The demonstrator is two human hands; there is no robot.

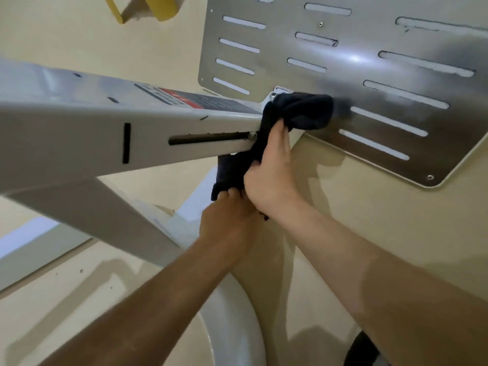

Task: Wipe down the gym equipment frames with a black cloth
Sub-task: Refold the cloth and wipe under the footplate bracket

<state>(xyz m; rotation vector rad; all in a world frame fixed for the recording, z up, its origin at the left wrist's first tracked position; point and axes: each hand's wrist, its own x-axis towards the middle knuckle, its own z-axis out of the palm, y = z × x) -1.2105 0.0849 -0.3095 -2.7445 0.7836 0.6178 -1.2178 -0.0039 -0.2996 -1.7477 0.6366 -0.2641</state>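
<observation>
Two bare forearms are seen nearest the camera, reaching up and forward to one spot. The left hand (pixel 227 215) is closed on the lower, hanging end of the black cloth (pixel 301 109), its fingers curled into the fabric beneath the beam, with the fingertips partly hidden by it. Touching it and just beyond, the right hand (pixel 272 178) is clamped on the middle of the cloth: the thumb is laid upward along the fabric and the other fingers are wrapped round behind (how tightly cannot be told). The cloth is thus held by both hands and is draped over the far end of the white frame beam (pixel 79 122). Its bunched upper part is pressed into the joint where the beam meets the slotted metal plate (pixel 343 75).

A wiping step is judged to be in hand, with the beam's end and the joint being rubbed by a cloth stretched between two grips. For the next move, a back-and-forth pull round the beam seems called for, or a shift of the bunched end onto the plate's face; either way, firm grips at both ends would be needed so that the fabric is not dropped. Farthest off, a yellow part (pixel 163 6) is seen at the top edge.
</observation>
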